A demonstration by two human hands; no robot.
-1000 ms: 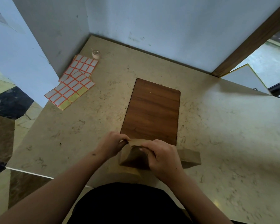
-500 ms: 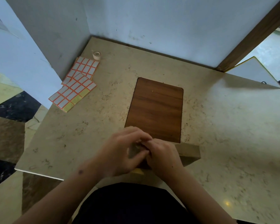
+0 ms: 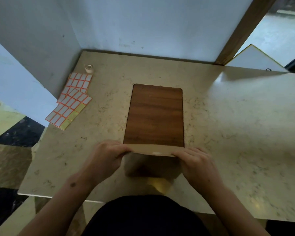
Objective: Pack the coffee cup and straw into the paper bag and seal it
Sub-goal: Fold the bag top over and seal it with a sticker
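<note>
A brown paper bag (image 3: 152,165) stands near the front edge of the marble table (image 3: 228,125), its top folded over into a flat flap. A small pale strip sits on the flap. My left hand (image 3: 107,157) pinches the flap's left end and my right hand (image 3: 196,162) pinches its right end. Neither the coffee cup nor the straw can be seen; the inside of the bag is hidden.
A dark wooden board (image 3: 155,114) lies flat just beyond the bag. Sheets of red-bordered stickers (image 3: 71,101) and a small tape roll (image 3: 89,68) sit at the far left, by the wall corner. A white panel (image 3: 255,60) leans at the far right.
My hands were bunched together at the bag's mouth; they have moved apart to the two ends of the top, which is now folded flat. The camera has tilted slightly.
</note>
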